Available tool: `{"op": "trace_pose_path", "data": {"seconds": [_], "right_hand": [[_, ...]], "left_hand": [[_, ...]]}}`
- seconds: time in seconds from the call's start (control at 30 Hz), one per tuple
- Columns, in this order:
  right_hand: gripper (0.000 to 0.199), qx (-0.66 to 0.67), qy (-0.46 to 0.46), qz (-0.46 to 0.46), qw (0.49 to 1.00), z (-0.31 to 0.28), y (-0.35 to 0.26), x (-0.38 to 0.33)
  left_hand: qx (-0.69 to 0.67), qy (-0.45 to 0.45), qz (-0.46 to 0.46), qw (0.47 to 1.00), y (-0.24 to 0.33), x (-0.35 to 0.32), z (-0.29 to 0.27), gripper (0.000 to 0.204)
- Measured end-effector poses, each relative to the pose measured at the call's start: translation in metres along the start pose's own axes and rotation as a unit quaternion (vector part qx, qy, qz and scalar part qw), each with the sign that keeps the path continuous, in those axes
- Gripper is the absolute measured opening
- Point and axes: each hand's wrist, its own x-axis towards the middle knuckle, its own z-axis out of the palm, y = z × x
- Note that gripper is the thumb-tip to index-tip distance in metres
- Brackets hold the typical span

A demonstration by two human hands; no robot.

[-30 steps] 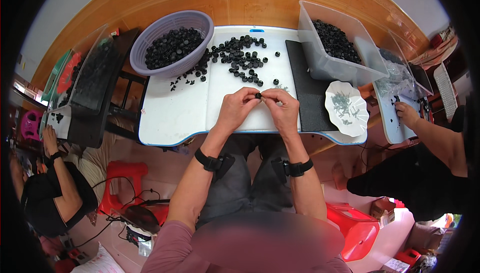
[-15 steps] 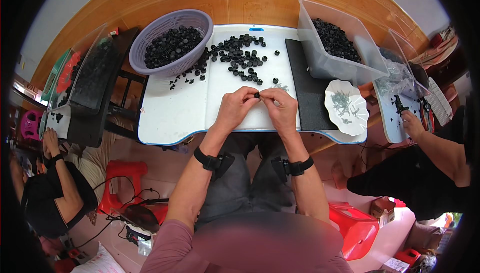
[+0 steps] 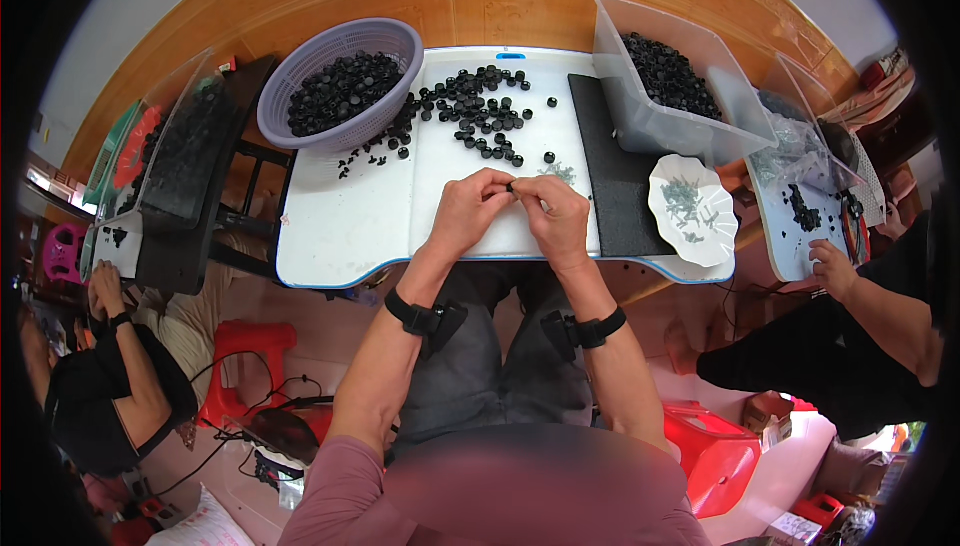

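My left hand (image 3: 468,210) and my right hand (image 3: 557,214) meet above the front of the white table (image 3: 345,231). Pinched between their fingertips is a small black part (image 3: 511,187), mostly covered by the fingers. Beyond my hands lies a loose spread of small round black caps (image 3: 492,116). Tiny black pieces (image 3: 362,160) are scattered left of them, by the basket. A little heap of small, pale, clear pieces (image 3: 560,174) rests just past my right hand. More such pieces (image 3: 688,206) lie in a white scalloped dish (image 3: 722,238) to the right.
A purple-grey basket (image 3: 412,34) full of black caps stands at the back left. At the back right, a clear plastic bin (image 3: 735,133) of black parts sits by a black mat (image 3: 612,206). Co-workers' hands (image 3: 832,268) work at side tables; red stools (image 3: 240,346) stand below.
My fingers have shifted slightly around the small black part, my right fingers curling closer over it. The co-worker's hand on the right has moved back toward the table edge.
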Motion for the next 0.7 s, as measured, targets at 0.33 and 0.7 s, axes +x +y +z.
{"op": "trace_pose_path", "data": {"seconds": [0.33,0.7], "right_hand": [[0.022,-0.034,-0.006,-0.059,0.998,0.001,-0.002,0.001],[0.025,-0.081,0.002,-0.098,0.992,0.004,0.002,-0.004]], "left_hand": [[-0.059,-0.037,-0.054,0.996,0.0,0.004,-0.007,0.026],[-0.203,-0.074,-0.12,0.969,0.002,0.01,-0.014,0.029]]}}
